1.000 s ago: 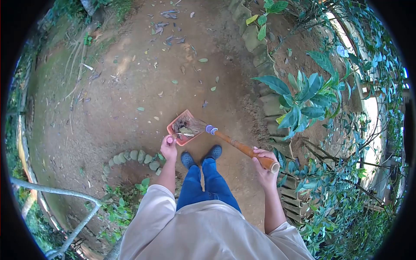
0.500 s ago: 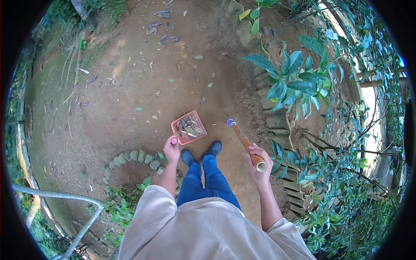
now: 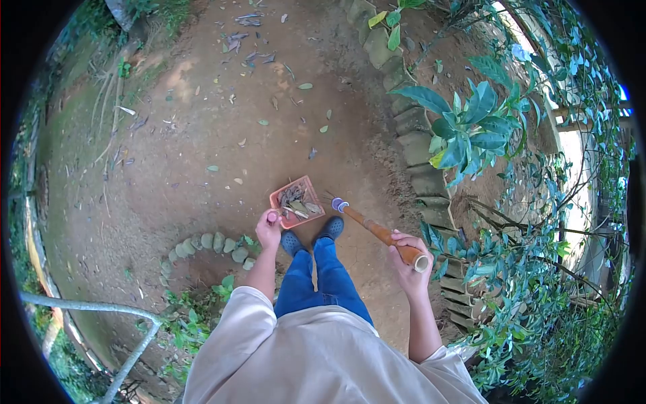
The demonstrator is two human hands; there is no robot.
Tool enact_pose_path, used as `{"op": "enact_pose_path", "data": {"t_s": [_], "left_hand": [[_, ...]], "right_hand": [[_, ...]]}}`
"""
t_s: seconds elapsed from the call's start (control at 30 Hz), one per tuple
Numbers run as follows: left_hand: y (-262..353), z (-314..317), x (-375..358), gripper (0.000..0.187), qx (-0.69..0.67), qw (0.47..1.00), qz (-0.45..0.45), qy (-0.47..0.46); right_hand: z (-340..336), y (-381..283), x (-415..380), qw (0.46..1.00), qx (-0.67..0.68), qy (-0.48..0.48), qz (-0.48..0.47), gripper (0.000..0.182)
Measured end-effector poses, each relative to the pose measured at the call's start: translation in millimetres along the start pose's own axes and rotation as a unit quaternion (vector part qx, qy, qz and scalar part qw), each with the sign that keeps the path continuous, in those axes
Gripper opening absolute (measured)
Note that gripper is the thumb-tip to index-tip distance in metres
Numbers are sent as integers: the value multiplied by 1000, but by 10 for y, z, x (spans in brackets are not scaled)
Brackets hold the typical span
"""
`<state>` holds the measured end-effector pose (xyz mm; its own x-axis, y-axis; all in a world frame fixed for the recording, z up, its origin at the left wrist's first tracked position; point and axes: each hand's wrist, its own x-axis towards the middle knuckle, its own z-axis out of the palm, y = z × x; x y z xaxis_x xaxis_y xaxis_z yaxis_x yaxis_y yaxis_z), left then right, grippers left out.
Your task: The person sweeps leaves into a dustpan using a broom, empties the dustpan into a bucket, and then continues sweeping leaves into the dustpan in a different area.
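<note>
My left hand (image 3: 268, 232) is closed around the handle of an orange-red dustpan (image 3: 275, 200), just in front of my feet. Dry leaves and bits of debris (image 3: 301, 203) lie in the pan. In my right hand (image 3: 410, 269) is a thick bamboo broom handle (image 3: 373, 229), its open hollow end towards me. A purple binding (image 3: 339, 205) wraps the far end, close to the right side of the dustpan. Thin dark bristles show faintly beyond the binding.
Fallen leaves (image 3: 254, 57) are scattered over the bare soil ahead. Tiles (image 3: 424, 165) edge a bed with a leafy plant (image 3: 476, 128) on the right. An arc of stones (image 3: 207, 241) lies left, and a pale branch (image 3: 101, 305) crosses the lower left.
The broom's far end has swung left, closer to the dustpan, while my right hand has moved slightly right. The dustpan has shifted slightly right and down.
</note>
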<state>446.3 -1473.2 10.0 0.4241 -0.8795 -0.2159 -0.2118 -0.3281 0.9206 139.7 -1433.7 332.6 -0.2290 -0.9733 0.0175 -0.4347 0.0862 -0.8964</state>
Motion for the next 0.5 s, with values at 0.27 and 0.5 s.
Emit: {"op": "enact_pose_path", "data": {"t_s": [0.27, 0.5], "left_hand": [[-242, -167, 140, 35, -50, 998, -15, 16], [-196, -239, 335, 35, -108, 991, 1, 74]], "right_hand": [[-23, -70, 114, 998, 33, 54, -22, 22], [199, 113, 337, 996, -3, 64, -69, 21]]}}
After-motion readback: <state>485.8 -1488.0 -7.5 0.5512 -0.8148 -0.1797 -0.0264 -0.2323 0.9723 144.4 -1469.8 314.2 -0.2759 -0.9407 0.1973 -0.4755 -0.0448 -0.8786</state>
